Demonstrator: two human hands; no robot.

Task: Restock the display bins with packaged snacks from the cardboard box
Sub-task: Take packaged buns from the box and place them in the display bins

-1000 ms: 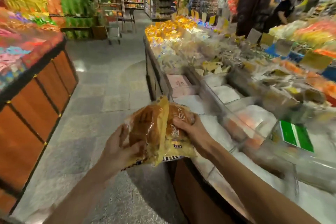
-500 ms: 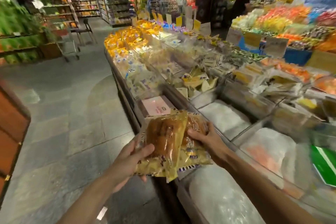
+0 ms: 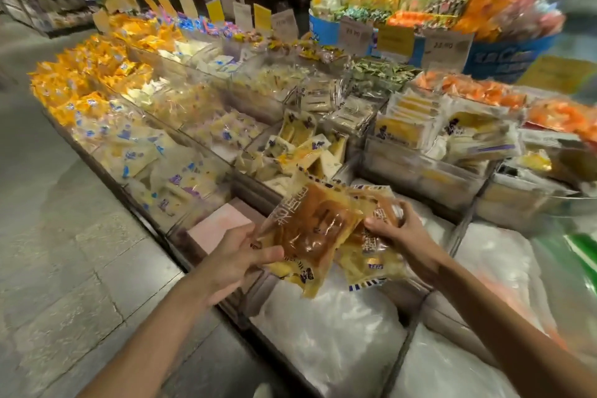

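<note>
- Head view: left hand (image 3: 232,255) grips the front packet (image 3: 315,226), and right hand (image 3: 402,233) grips the rear packet (image 3: 371,257), above the display bins (image 3: 420,176).
- Neither packet is placed yet, so restocking seems unfinished.

golden-brown snack packets (image 3: 315,229), orange sweets (image 3: 93,71), pink card (image 3: 219,226)

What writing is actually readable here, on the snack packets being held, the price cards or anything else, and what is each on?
"22", remaining digits blurred: middle price card.
"22", remaining digits blurred: right price card.
Chinese characters, too smeared to read: front bread packet, rear bread packet.
White lettering, blurred: blue tub.
Yellow cards: unreadable.
</note>
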